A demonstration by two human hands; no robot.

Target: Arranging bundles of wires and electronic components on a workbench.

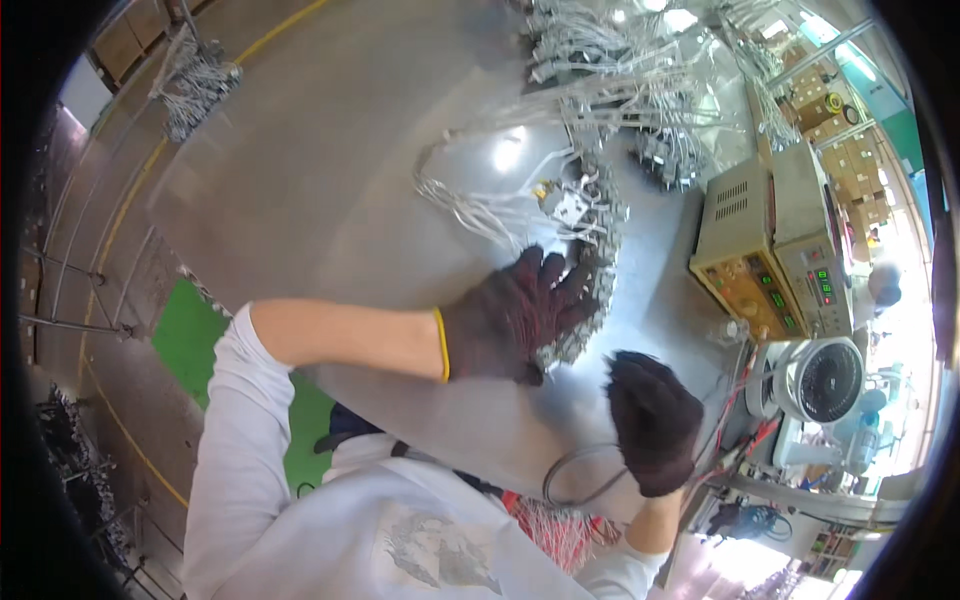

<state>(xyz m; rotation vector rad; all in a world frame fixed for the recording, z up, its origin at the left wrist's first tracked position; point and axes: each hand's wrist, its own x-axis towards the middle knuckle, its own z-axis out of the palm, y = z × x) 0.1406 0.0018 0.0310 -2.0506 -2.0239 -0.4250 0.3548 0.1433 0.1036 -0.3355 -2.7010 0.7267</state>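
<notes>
Left of the hands lies a broad stretch of bare grey table [310, 230]; beside it a loose loop of pale wires [465, 205] runs along the tabletop toward the plugs. The wires look thin, light and bendy, likely to tangle, so a hold on them alone would steer little and might strain the joints. Next, the left hand [525, 315], in a dark glove with a yellow cuff, lies over the near end of the row with its fingers fairly spread; whether any fingertip pinches a piece, I cannot tell. Beyond its fingers a white plug [570, 205] sits among the wires, probably light and hard, best taken by its solid sides. Just right of it is the row of small grey plugs [607, 235], packed closely in a curving line on the table; each piece should be stiff and weigh little, though small enough to slip in thick gloves, so the plug bodies give the surest grip. Farther right, the right hand [655, 420], also gloved, hangs apart from the row with fingers curled; nothing shows in it, but its palm is hidden. Last come the metal boxes [735, 225] with lit displays and a round fan [828, 382].
</notes>
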